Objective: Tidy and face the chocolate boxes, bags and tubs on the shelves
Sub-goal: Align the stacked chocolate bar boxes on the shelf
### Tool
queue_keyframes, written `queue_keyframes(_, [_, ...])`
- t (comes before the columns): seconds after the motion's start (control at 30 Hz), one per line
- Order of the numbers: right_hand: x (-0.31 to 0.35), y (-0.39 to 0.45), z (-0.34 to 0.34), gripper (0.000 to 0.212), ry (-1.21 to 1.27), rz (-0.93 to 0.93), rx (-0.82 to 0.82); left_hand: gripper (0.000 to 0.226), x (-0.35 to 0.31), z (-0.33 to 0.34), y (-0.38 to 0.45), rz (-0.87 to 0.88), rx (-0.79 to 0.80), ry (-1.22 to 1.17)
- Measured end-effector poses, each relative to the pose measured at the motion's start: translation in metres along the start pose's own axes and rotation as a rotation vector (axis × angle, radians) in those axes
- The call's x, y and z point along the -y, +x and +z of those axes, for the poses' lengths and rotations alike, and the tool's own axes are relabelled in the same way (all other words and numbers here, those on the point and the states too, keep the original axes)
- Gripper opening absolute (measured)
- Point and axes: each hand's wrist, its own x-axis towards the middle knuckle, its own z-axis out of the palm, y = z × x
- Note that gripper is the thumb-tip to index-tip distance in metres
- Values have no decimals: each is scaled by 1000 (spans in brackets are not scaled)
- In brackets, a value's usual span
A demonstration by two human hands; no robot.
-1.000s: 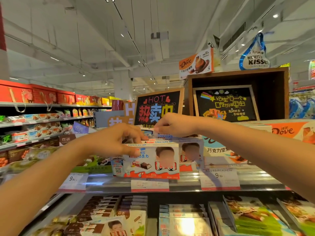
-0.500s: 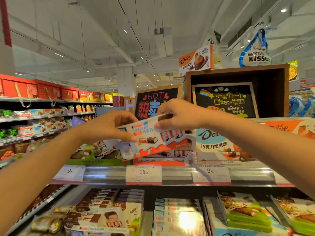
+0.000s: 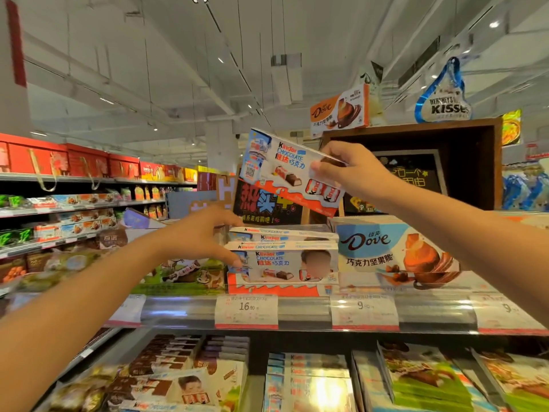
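Fingers (image 3: pixel 322 169) pinch flat glossy cardboard Kinder box (image 3: pixel 289 172), tilted.

White, blue and orange-red Kinder box (image 3: pixel 285 171); blue-and-orange Dove box (image 3: pixel 395 251)

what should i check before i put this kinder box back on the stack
1. Right hand grips the lifted Kinder box firmly: ok, held at one end.
2. Lifted box level: not ok, tilted.
3. Lifted box clear of the Kinder stack: ok.
4. Left hand steadies the stack: ok, touching its left end.
5. Stack faces forward: ok.
6. Space behind the stack: cannot tell.
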Motion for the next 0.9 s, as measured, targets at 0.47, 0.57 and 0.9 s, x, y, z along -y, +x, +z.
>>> queue_keyframes(0.47, [-22, -16, 22, 45, -134, -61, 485, 52, 7, -1, 4, 19, -25, 14])
queue_keyframes(0.57, [-22, -16, 24, 41, -140, -70, 514, 65, 12, 0, 5, 2, -53, 60])
queue_keyframes(0.9, [-20, -16, 25, 42, -240, -33, 589, 48, 11, 0, 4, 154, -21, 81])
